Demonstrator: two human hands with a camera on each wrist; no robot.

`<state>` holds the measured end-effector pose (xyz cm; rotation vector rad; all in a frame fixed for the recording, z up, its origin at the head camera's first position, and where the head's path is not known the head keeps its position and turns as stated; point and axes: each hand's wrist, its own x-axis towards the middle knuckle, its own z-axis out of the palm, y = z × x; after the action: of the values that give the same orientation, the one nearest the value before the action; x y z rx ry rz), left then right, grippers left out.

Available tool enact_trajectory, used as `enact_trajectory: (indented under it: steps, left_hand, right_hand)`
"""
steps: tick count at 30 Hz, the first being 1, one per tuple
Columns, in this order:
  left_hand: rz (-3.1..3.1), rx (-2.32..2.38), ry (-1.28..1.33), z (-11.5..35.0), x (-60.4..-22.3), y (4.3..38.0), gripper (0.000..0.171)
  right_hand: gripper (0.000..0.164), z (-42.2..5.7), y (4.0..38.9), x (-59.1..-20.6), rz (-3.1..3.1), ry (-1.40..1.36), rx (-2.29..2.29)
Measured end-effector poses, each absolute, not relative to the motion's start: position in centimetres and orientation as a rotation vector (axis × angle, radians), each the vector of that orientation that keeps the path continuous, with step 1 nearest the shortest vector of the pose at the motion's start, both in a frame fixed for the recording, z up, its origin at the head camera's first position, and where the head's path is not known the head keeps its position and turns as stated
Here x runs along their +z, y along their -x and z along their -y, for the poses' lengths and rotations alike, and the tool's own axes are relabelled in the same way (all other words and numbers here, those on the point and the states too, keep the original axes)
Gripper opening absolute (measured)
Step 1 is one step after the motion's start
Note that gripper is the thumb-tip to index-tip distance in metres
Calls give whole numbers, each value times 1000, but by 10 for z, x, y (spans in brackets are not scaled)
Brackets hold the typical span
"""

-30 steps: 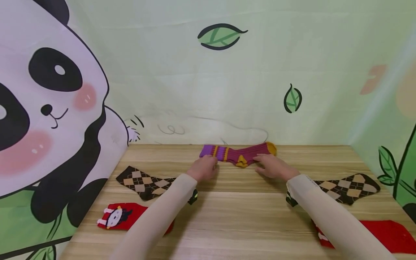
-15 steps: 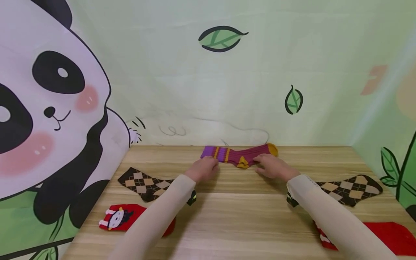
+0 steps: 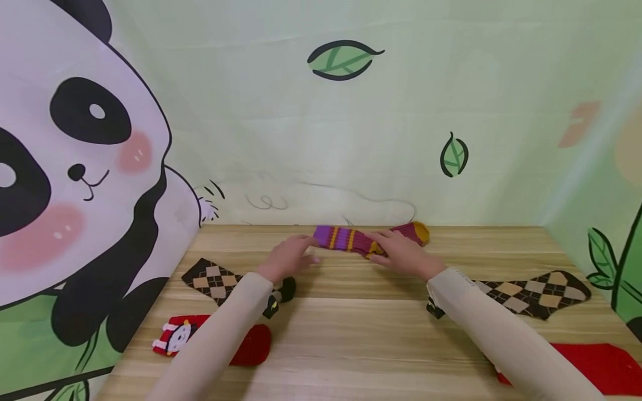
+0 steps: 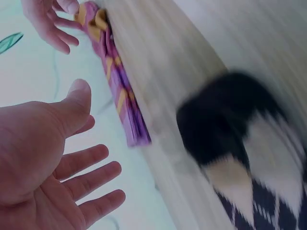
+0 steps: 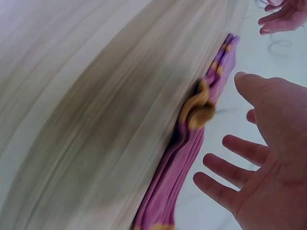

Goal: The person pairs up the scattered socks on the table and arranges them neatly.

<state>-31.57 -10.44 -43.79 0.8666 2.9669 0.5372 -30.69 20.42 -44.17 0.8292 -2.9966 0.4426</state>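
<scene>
Currently, striped sock [image 3: 341,238]: flat on table [image 3: 351,334], lengthwise along back edge by panda wall [image 3: 251,111]; purple cuff end left, ochre toe right. One layer or two, can't tell.
L hand [image 3: 288,258]: just left of striped sock's cuff; fingers apart, nothing gripped. Contact w/ cuff: can't tell.
R hand [image 3: 403,253]: over striped sock's mid part, near heel; fingers spread, no pinch seen. Fingertips on fabric or not: can't tell.
L argyle sock [image 3: 213,280]: near left of striped sock, partly hidden by sleeve.
R argyle sock [image 3: 544,292]: near right of striped sock, similar diamonds.
L red sock [image 3: 253,345]: well in front of striped sock, to left; white animal-like fig. at one end.
R red sock [image 3: 597,365]: well in front of striped sock, to right; partly hidden.
Sock work done: striped sock looks spread out; placing judged done or nearly, as neither hand clamps it.
Sock work left: argyle & red socks lie apart, one each side of striped sock; any bringing together judged not done.
</scene>
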Motion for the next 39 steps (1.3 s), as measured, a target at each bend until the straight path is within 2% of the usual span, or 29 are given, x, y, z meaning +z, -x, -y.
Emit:
enact_trajectory:
  steps: [9,26,32,39]
  left_hand:
    - [-3028,528,-780,156,-425,305,52]
    - [-3085,534,-602,232,-428,299,56]
    - [-3091,567,-526,251,-432,300,65]
    - [-3110,558,-499,269,-438,300,64]
  right_hand:
    - [63,-162,310,-440,2917,-925,472]
    - [61,-90,308,-440,2902,-1124,516]
    - [62,-72,306,-443,2904,-1140,515]
    - [63,-55,300,-447,2918,-1182,546]
